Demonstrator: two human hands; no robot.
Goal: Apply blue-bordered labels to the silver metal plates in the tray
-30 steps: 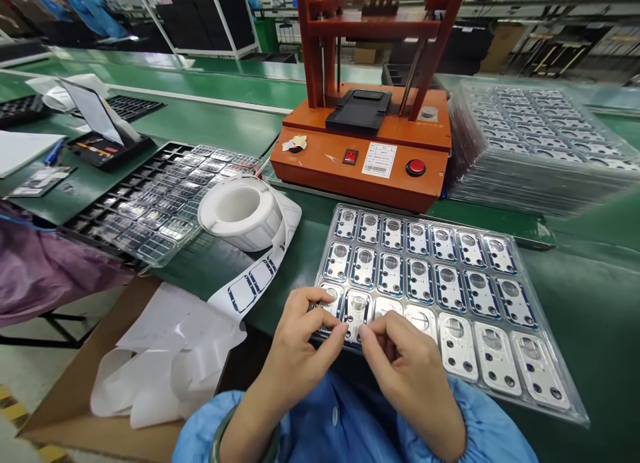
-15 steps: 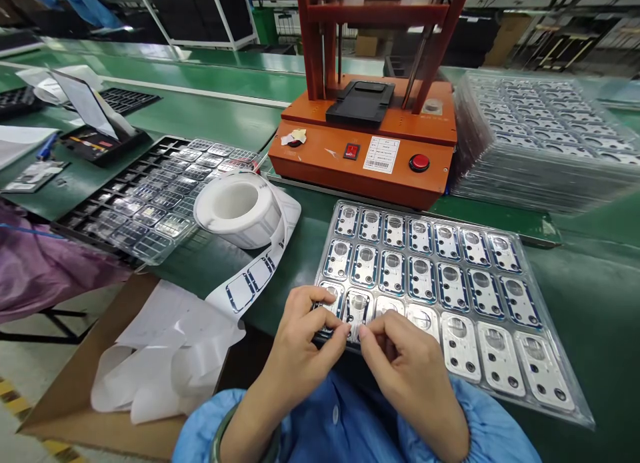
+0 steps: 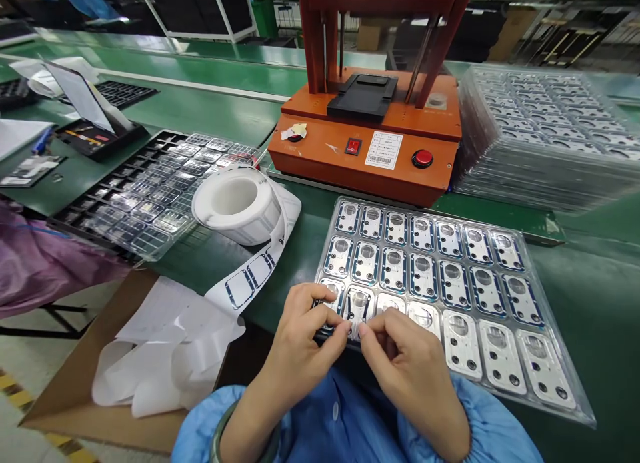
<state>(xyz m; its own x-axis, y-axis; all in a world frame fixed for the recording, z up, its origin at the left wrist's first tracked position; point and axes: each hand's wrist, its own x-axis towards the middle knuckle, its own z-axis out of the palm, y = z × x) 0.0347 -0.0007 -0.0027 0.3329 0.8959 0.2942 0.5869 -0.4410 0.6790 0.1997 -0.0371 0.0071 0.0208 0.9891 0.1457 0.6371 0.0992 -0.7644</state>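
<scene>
1. The plates (image 3: pixel 462 343) are gleaming like silvery, smooth metal.
2. The tray (image 3: pixel 583 410) around them is looking like thin, clear, glossy plastic.
3. The label roll (image 3: pixel 253 223) is showing smooth, white, paper-like stock.
4. The press base (image 3: pixel 350 166) is wearing orange, faintly shiny, scratched paint, while its black pad (image 3: pixel 363 100) is appearing mostly matt.
5. The green tabletop (image 3: pixel 600 276) is reflecting light softly.
6. The box (image 3: pixel 75 373) is showing matt brown cardboard.
7. The sleeves (image 3: pixel 497 426) are wrinkling in blue cloth.

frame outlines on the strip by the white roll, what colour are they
The frame outlines are dark blue, clearest in the head view.
</scene>
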